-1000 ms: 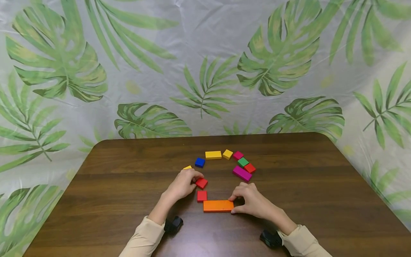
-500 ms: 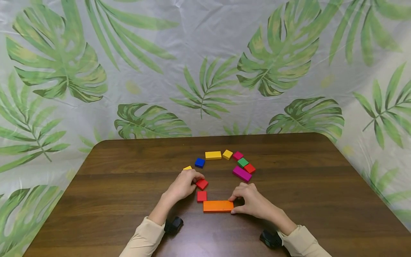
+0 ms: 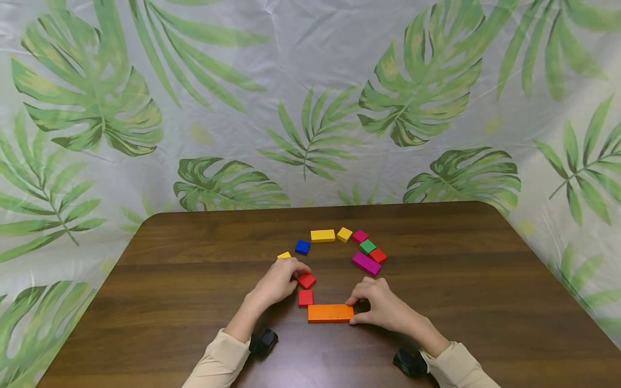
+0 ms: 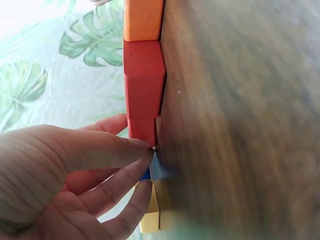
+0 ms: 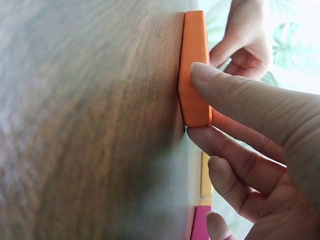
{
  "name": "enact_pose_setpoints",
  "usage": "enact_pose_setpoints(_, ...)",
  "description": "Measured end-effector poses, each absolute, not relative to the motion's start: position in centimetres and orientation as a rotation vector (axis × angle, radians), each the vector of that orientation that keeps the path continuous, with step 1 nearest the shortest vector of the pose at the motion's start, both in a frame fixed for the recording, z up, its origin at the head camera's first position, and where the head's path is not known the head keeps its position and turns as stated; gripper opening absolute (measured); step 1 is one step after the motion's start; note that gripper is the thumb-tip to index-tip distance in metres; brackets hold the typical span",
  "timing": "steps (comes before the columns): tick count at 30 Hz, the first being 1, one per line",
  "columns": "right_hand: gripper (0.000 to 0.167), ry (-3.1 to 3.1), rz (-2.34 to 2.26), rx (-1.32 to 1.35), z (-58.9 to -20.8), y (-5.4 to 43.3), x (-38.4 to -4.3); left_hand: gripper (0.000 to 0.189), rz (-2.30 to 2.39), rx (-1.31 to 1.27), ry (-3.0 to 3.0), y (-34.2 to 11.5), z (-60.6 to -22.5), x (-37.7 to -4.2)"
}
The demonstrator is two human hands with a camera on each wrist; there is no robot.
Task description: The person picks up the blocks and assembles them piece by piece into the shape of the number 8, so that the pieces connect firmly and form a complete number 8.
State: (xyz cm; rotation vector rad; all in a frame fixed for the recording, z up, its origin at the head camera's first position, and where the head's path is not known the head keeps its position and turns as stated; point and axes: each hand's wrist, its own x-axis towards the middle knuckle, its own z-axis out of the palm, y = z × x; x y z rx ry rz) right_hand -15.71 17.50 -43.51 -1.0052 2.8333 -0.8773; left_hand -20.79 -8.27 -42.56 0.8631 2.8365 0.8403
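My left hand point(image 3: 278, 280) pinches a red block point(image 3: 306, 281) between thumb and fingers, low at the table. Just in front of that block lies a second red block point(image 3: 305, 298), its near corner meeting the left end of a long orange block point(image 3: 331, 313). The right end of the orange block is pinched by my right hand point(image 3: 380, 304); in the right wrist view the thumb lies along the orange block's point(image 5: 195, 95) near side. Beyond my left hand, a yellow block point(image 3: 284, 255) is partly hidden behind the knuckles.
Farther back, an arc of blocks runs on: blue point(image 3: 303, 247), long yellow point(image 3: 322, 236), small yellow point(image 3: 344, 234), crimson point(image 3: 360, 236), green point(image 3: 367, 247), red point(image 3: 378, 255) and long magenta point(image 3: 366, 263). All lie on a dark wooden table point(image 3: 194, 258) before a leaf-print cloth point(image 3: 310, 70).
The red block in my left hand has shifted slightly toward me, closer to the second red block. My right hand stays in place on the orange block.
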Motion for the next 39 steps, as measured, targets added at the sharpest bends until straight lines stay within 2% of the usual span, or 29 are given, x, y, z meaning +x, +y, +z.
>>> enact_pose_setpoints(20,0.022,2.862,-0.874,-1.058,-43.71,17.56,-15.64,0.036,0.859,0.957,2.856,-8.44,-42.19,-20.55)
enact_pose_setpoints(39,0.022,2.842,-0.880,-1.037,-43.59,17.55,-15.66,0.036,0.823,0.885,2.834,-8.44,-42.36,-20.76)
